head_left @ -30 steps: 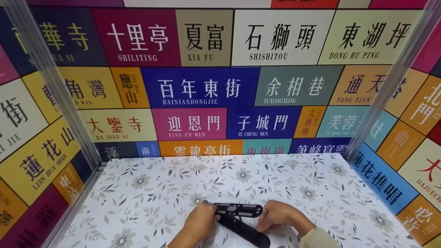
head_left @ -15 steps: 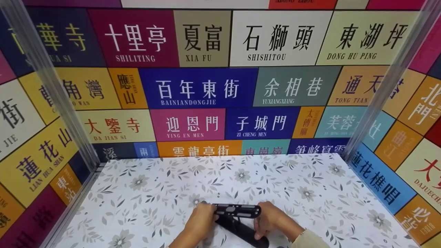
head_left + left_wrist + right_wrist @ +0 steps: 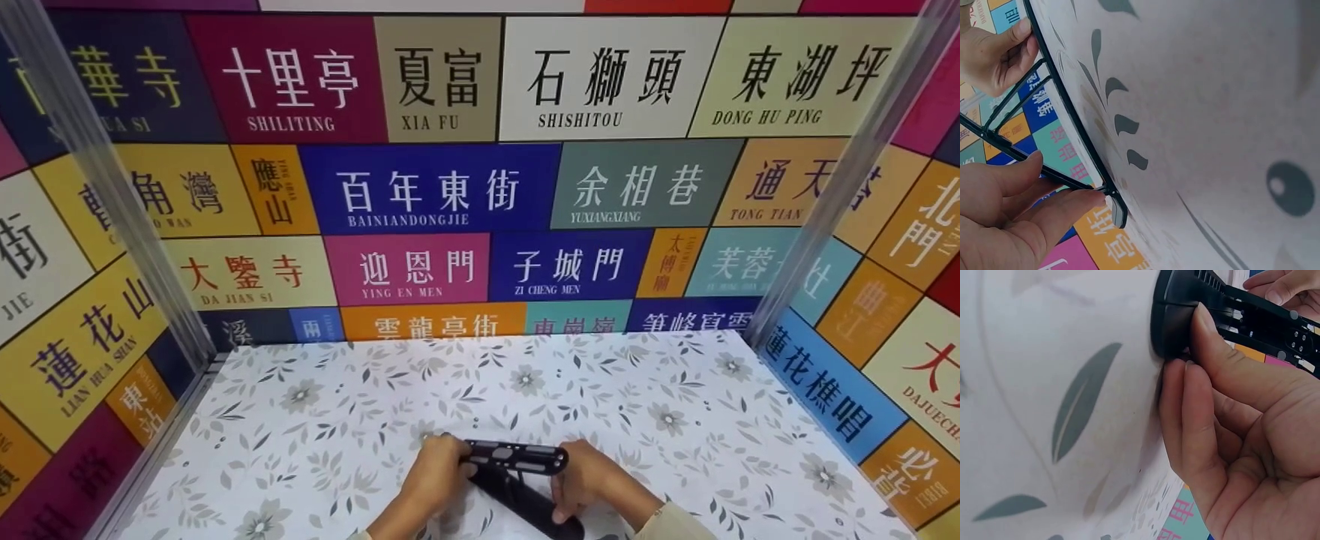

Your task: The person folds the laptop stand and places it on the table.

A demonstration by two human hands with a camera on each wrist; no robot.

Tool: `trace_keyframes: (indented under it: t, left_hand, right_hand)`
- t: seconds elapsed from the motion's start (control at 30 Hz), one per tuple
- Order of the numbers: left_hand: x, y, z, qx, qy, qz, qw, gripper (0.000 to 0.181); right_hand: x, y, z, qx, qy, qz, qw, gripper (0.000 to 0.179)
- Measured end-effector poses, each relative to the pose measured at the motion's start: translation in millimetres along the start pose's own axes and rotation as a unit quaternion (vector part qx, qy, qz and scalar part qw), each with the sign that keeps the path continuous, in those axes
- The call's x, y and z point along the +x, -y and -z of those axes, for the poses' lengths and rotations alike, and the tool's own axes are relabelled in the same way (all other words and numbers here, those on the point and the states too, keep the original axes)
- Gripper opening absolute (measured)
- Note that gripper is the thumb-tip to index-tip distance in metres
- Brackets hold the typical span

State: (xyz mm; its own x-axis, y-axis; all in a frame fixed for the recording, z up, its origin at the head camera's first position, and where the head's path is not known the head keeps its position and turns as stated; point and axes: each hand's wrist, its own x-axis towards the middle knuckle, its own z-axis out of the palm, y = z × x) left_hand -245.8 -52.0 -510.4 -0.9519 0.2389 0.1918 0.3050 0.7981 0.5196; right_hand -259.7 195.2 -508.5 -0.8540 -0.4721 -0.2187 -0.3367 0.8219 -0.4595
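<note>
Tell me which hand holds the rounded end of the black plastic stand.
The right hand: its thumb presses the black plastic stand's rounded end, while the left hand pinches the slotted bar's tip.

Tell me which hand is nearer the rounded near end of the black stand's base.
Right. The right hand reaches down to the rounded near end of the black stand, while the left hand holds the top bar's far left end.

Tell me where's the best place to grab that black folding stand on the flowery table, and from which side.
Probably at the two ends of its slotted top bar, coming in from left and right. The black stand lies low on the table, and that bar is narrow and raised, so fingers can pinch it, as the left hand and right hand do now.
</note>
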Motion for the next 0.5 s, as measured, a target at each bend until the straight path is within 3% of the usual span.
trace_keyframes:
  t: [0.37, 0.5]
  left_hand:
    - [6.4, 6.3, -1.2, -0.016, -0.016, -0.034, 0.9992, 0.005]
    - [8.2, 8.4, -0.4, -0.024, -0.004, -0.044, 0.9987, 0.007]
  right_hand:
    - [-2.7, 1.2, -3.9, 0.058, -0.002, 0.002, 0.9983, 0.023]
    - [-4.2, 1.0, -6.8, 0.080, -0.005, 0.007, 0.9968, 0.023]
